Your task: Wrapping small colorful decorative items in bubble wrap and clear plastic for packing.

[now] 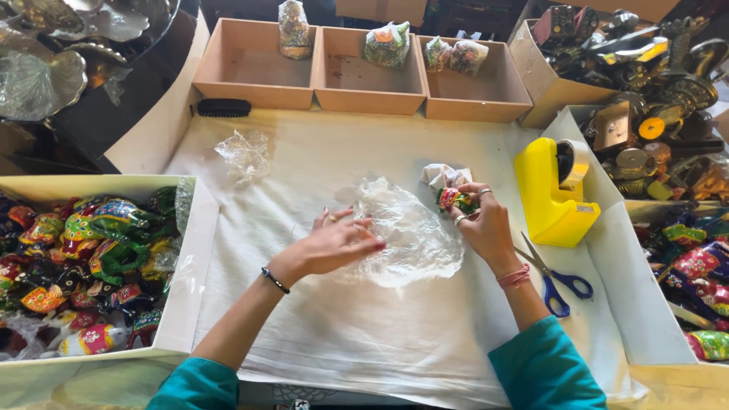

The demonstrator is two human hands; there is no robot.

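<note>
On the white-covered desk (380, 334), left hand (338, 244) spread flat on clear plastic sheet (414, 235), right hand (484, 224) pinching painted figurine (454, 200), yellow tape dispenser (553, 199) beside.

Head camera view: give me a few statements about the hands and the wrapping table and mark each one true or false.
1. The right hand holds a small painted figurine. True.
2. The left hand grips the scissors. False: it lies flat on the clear plastic sheet; the blue-handled scissors lie untouched beside the right forearm.
3. A yellow tape dispenser stands to the right of the right hand. True.
4. All three wooden trays at the far edge hold nothing. False: wrapped bundles show at their far ends.
5. The box on the left is full of colourful painted figurines. True.
</note>
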